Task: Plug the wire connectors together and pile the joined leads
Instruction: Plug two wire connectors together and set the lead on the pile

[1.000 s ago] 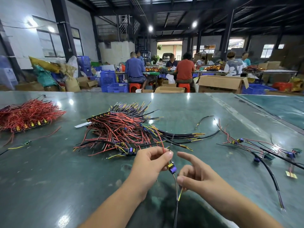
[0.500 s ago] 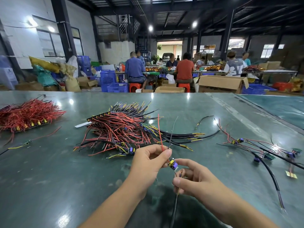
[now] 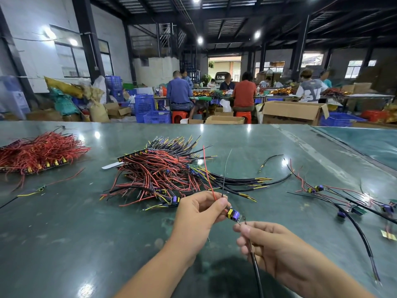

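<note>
My left hand pinches a small yellow-and-purple connector part; its thin red and black wires stand up past my fingers. Just below and to the right, my right hand pinches the ringed tip of a black sheathed lead, which runs down toward the frame's bottom edge. The tip sits right at the connector part's lower end. A large heap of red and black leads lies on the green table behind my hands.
A second bundle of red wires lies far left. Several loose leads with purple connectors are spread at the right. Beyond the table's far edge stand cardboard boxes, blue crates and seated people at another bench.
My left hand has lifted and turned the connector part so its wires now stand upright. My right hand has closed on the black lead's tip and brought it to the connector.
</note>
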Available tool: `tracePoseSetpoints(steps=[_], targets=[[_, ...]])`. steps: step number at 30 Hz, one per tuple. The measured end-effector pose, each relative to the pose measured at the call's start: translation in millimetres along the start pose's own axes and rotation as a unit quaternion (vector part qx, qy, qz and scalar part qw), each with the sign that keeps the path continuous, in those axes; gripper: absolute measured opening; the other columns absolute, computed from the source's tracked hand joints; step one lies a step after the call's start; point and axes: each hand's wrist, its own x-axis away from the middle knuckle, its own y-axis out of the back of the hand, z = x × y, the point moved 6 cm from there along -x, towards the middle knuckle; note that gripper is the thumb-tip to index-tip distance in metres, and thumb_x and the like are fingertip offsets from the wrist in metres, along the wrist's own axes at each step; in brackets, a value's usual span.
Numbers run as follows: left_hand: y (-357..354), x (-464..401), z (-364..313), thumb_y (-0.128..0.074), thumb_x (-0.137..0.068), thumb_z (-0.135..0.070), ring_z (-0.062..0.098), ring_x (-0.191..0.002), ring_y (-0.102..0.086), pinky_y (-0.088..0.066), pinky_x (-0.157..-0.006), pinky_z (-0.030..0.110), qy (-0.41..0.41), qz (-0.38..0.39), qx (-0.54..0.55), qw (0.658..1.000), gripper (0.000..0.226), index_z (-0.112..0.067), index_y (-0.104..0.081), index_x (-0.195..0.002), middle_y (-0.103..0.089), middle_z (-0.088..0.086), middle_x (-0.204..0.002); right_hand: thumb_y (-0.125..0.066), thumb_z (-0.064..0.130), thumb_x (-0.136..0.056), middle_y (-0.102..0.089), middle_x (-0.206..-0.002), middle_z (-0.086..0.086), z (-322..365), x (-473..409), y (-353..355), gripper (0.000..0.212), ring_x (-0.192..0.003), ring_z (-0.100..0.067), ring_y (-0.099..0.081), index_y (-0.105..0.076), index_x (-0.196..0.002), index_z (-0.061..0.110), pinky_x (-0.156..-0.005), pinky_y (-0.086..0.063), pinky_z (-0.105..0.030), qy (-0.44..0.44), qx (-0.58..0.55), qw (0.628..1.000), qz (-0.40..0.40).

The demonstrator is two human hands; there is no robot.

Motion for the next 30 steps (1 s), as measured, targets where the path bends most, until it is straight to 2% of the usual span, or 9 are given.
tracePoseSetpoints(steps=[2, 5, 8, 10, 16, 23, 27, 30], targets=[[0.1, 0.2, -0.9, -0.064, -0.087, -0.004, 0.006, -0.065, -0.066, -0.051, -0.059, 0.016, -0.006, -0.002, 0.000, 1.000, 0.009, -0.007, -0.070, -0.081, -0.072, 0.003, -0.072, -0.076, 0.020, -0.063, -0.064, -0.068, -0.012, -0.2, 2.9, -2.9, 0.022, -0.050, -0.017, -0.060, -0.075, -0.079, 0.005, -0.050, -0.052, -0.021, -0.008, 0.020, 1.000, 0.015], [0.5, 0.8, -2.0, -0.063, -0.088, -0.008, 0.006, -0.061, -0.062, -0.050, -0.059, 0.017, -0.013, -0.001, -0.020, 1.000, 0.012, -0.008, -0.069, -0.078, -0.071, 0.003, -0.070, -0.071, 0.026, -0.072, -0.062, -0.064, -0.010, 2.5, 3.1, -4.6, 0.026, -0.049, -0.014, -0.054, -0.071, -0.085, 0.003, -0.049, -0.045, -0.018, 0.023, 0.128, 0.991, 0.008], [3.8, 0.3, -4.5, -0.062, -0.090, -0.012, 0.003, -0.055, -0.053, -0.044, -0.053, 0.016, -0.032, -0.021, -0.068, 0.997, 0.016, -0.010, -0.068, -0.076, -0.070, 0.000, -0.069, -0.061, 0.019, -0.089, -0.060, -0.059, -0.006, 7.8, 2.6, -7.8, 0.019, -0.047, -0.012, -0.050, -0.068, -0.089, 0.002, -0.049, -0.040, -0.017, 0.079, 0.230, 0.970, 0.000], [8.2, -1.2, -7.5, -0.061, -0.090, -0.013, 0.003, -0.052, -0.047, -0.041, -0.051, 0.015, -0.047, -0.045, -0.064, 0.996, 0.017, -0.010, -0.067, -0.074, -0.070, 0.000, -0.069, -0.059, 0.017, -0.091, -0.059, -0.058, -0.005, 10.2, 3.2, -9.3, 0.017, -0.048, -0.013, -0.050, -0.069, -0.087, 0.005, -0.050, -0.041, -0.018, 0.096, 0.258, 0.961, 0.005], [21.7, -4.4, -17.4, -0.061, -0.089, -0.006, 0.002, -0.049, -0.048, -0.042, -0.049, 0.013, -0.075, -0.132, 0.064, 0.986, 0.014, -0.009, -0.066, -0.076, -0.069, 0.003, -0.067, -0.058, 0.016, -0.092, -0.060, -0.060, -0.005, 16.1, 6.9, -10.6, 0.016, -0.050, -0.015, -0.051, -0.069, -0.087, 0.005, -0.054, -0.042, -0.020, 0.108, 0.289, 0.951, 0.025], [49.4, -6.1, -36.5, -0.059, -0.090, -0.009, 0.000, -0.053, -0.054, -0.048, -0.054, 0.010, -0.119, -0.227, 0.209, 0.944, 0.013, -0.011, -0.065, -0.079, -0.069, -0.002, -0.070, -0.054, 0.016, -0.095, -0.056, -0.061, -0.005, 22.5, 13.8, -9.9, 0.016, -0.040, -0.015, -0.048, -0.068, -0.088, 0.011, -0.045, -0.035, -0.018, 0.076, 0.297, 0.950, 0.053], [65.7, -6.9, -43.4, -0.060, -0.090, -0.010, 0.001, -0.057, -0.056, -0.048, -0.057, 0.010, -0.136, -0.274, 0.227, 0.924, 0.010, -0.011, -0.067, -0.082, -0.070, -0.002, -0.071, -0.053, 0.015, -0.096, -0.055, -0.059, -0.001, 27.7, 13.6, 3.9, 0.017, -0.039, -0.012, -0.046, -0.065, -0.090, 0.004, -0.044, -0.034, -0.018, 0.067, 0.324, 0.943, 0.035], [93.1, -11.8, -49.5, -0.060, -0.091, -0.012, 0.000, -0.058, -0.059, -0.049, -0.061, 0.009, -0.148, -0.320, 0.253, 0.901, 0.009, -0.013, -0.063, -0.083, -0.070, -0.006, -0.066, -0.050, 0.013, -0.097, -0.054, -0.057, 0.000, 31.0, 13.5, 24.5, 0.018, -0.039, -0.011, -0.044, -0.062, -0.090, 0.001, -0.045, -0.030, -0.021, 0.077, 0.358, 0.930, -0.021]])
